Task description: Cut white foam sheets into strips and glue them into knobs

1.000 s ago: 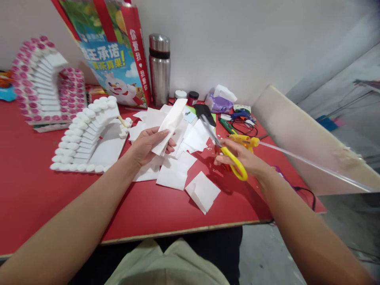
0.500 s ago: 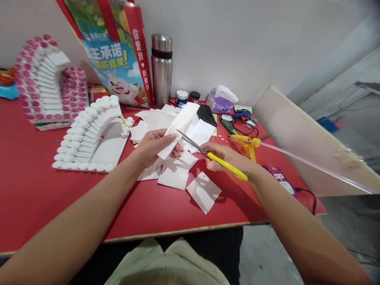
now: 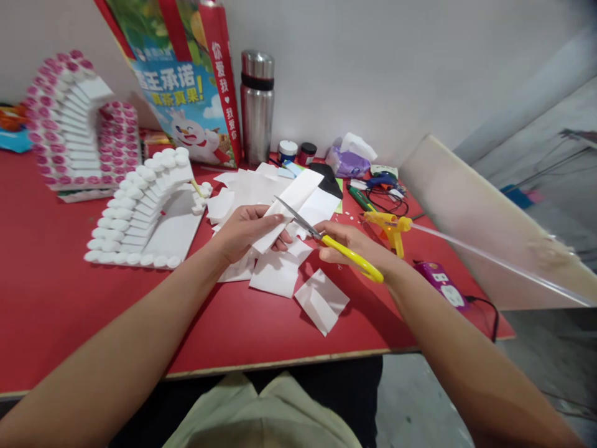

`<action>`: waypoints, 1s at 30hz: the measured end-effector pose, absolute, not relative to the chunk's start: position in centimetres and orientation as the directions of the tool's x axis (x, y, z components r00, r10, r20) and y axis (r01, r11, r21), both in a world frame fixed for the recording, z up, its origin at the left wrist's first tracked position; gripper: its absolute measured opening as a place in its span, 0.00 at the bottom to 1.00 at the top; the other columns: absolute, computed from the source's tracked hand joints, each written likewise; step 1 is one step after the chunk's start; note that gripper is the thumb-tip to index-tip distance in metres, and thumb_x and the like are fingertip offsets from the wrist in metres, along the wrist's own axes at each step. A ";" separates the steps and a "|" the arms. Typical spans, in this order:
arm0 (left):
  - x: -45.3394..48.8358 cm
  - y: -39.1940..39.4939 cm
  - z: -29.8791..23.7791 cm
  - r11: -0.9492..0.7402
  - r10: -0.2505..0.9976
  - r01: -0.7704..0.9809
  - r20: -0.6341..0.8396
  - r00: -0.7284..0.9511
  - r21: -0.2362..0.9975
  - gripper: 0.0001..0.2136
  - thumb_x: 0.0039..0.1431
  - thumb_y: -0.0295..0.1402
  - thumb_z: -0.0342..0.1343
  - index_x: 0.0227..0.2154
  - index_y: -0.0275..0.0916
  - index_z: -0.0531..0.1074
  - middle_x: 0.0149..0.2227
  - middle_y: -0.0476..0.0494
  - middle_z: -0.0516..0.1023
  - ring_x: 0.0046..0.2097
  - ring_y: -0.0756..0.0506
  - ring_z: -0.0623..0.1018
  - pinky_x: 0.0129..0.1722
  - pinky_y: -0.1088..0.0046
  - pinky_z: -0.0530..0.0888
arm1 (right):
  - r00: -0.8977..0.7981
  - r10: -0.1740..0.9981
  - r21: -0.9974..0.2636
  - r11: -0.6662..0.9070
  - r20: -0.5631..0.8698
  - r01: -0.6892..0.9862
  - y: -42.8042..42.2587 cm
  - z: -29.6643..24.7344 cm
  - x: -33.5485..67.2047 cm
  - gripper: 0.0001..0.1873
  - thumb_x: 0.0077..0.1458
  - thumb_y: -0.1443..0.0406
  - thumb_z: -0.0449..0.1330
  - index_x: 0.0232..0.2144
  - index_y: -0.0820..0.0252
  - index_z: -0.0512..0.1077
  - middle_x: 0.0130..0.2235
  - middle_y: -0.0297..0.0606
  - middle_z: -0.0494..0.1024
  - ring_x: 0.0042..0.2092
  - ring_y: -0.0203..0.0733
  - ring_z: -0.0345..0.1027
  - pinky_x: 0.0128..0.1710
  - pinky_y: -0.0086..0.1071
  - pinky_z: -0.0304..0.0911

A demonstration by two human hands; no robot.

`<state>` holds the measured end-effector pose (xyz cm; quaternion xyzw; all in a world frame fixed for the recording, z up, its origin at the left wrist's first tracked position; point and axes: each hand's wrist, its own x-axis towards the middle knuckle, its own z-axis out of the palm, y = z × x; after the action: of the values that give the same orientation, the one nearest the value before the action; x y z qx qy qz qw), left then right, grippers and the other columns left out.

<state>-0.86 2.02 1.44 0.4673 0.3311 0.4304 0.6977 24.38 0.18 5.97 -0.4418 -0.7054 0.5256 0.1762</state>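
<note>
- The folded strip of thin white paper (image 3: 305, 186) is up in front of me, above the table, in my left hand (image 3: 249, 230); my thumb lies on top and my fingers are beneath, pinched narrow near the strip's closer end.
- Its long axis runs on a slant, from my left hand away from me and toward the right, so the far end sticks out free past my fingers.
- The steel scissors with yellow plastic handles (image 3: 342, 250) lie across that axis: the blades point away and leftward, and their tips overlap the strip just beyond my left thumb. From here I cannot tell whether paper sits between the blades.
- My right hand (image 3: 361, 246) is closed around the scissor handles, to the right of the strip and a little nearer my body. My left hand is the nearer one to the strip, since it touches it; only the blades reach over from the right.
- Under both hands, loose white paper sheets (image 3: 252, 186) lie spread on the red table (image 3: 233, 336).
- Farther out, the yellow plastic glue gun (image 3: 389, 225) stands beyond my right hand, and the white stair-shaped model edged with round pads (image 3: 119, 214) sits off to my left.
</note>
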 end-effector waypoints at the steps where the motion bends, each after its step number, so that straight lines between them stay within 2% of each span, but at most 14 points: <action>1: -0.9 2.0 1.4 0.197 0.908 -0.291 -0.062 0.414 0.936 0.14 0.55 0.41 0.71 0.32 0.34 0.80 0.28 0.40 0.84 0.25 0.46 0.82 0.27 0.73 0.77 | -0.548 0.809 -0.897 0.059 -0.213 0.437 0.2 6.0 24.4 0.28 0.50 0.46 0.71 0.44 0.57 0.73 0.39 0.36 0.75 0.40 0.42 0.68 0.37 0.32 0.64; 7: -1.0 2.0 1.3 0.218 0.903 -0.298 -0.076 0.423 0.929 0.15 0.54 0.41 0.72 0.33 0.33 0.80 0.27 0.40 0.84 0.25 0.46 0.82 0.26 0.74 0.77 | -0.533 0.821 -0.911 0.039 -0.205 0.410 0.2 6.0 24.1 0.27 0.48 0.47 0.72 0.42 0.58 0.74 0.34 0.33 0.74 0.36 0.39 0.67 0.34 0.30 0.63; 13: -1.1 2.2 1.2 0.222 0.900 -0.305 -0.075 0.428 0.926 0.14 0.55 0.41 0.72 0.31 0.34 0.81 0.28 0.40 0.85 0.25 0.46 0.82 0.26 0.74 0.78 | -0.481 0.853 -0.926 -0.011 -0.206 0.377 0.3 5.1 23.9 0.29 0.43 0.47 0.74 0.39 0.60 0.74 0.25 0.26 0.67 0.25 0.31 0.56 0.24 0.28 0.51; 20: -1.1 2.1 1.2 0.240 0.895 -0.289 -0.095 0.436 0.927 0.14 0.53 0.41 0.72 0.29 0.33 0.80 0.27 0.39 0.84 0.25 0.46 0.82 0.26 0.74 0.78 | -0.402 0.888 -0.892 -0.019 -0.222 0.451 0.5 5.0 24.1 0.28 0.39 0.46 0.75 0.35 0.60 0.75 0.20 0.24 0.63 0.22 0.30 0.53 0.22 0.28 0.45; 24: -1.2 2.1 1.2 0.263 0.883 -0.268 -0.120 0.453 0.927 0.14 0.53 0.41 0.72 0.29 0.33 0.80 0.27 0.39 0.84 0.25 0.46 0.82 0.27 0.73 0.78 | -0.386 0.894 -0.880 -0.020 -0.228 0.475 0.5 4.6 24.2 0.28 0.39 0.46 0.75 0.34 0.59 0.76 0.19 0.23 0.63 0.20 0.31 0.53 0.20 0.28 0.45; 27: -1.1 2.1 1.2 0.255 0.889 -0.256 -0.122 0.442 0.933 0.15 0.53 0.41 0.71 0.29 0.32 0.78 0.27 0.39 0.83 0.25 0.46 0.81 0.27 0.72 0.77 | -0.351 0.912 -0.872 -0.016 -0.214 0.489 0.2 4.5 24.2 0.29 0.41 0.43 0.73 0.35 0.58 0.75 0.18 0.23 0.63 0.18 0.33 0.54 0.20 0.29 0.48; 29: -1.1 2.1 1.2 0.220 0.912 -0.269 -0.099 0.399 0.938 0.15 0.54 0.40 0.70 0.37 0.33 0.78 0.31 0.39 0.84 0.27 0.45 0.82 0.29 0.70 0.79 | -0.257 0.951 -0.825 0.005 -0.171 0.565 -0.1 4.9 24.2 0.29 0.47 0.41 0.69 0.36 0.57 0.75 0.18 0.25 0.65 0.19 0.35 0.57 0.20 0.30 0.52; 30: -1.0 2.2 1.1 0.190 0.928 -0.280 -0.080 0.363 0.941 0.17 0.55 0.39 0.69 0.43 0.34 0.76 0.35 0.39 0.84 0.29 0.45 0.83 0.31 0.68 0.80 | -0.193 0.972 -0.760 0.022 -0.137 0.650 -0.3 5.2 24.1 0.28 0.50 0.41 0.67 0.37 0.58 0.75 0.19 0.28 0.69 0.20 0.37 0.61 0.22 0.31 0.55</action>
<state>-0.99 2.22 1.10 0.4592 0.3531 0.4403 0.6860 24.15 -0.31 5.19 -0.5959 -0.6802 0.3660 0.2197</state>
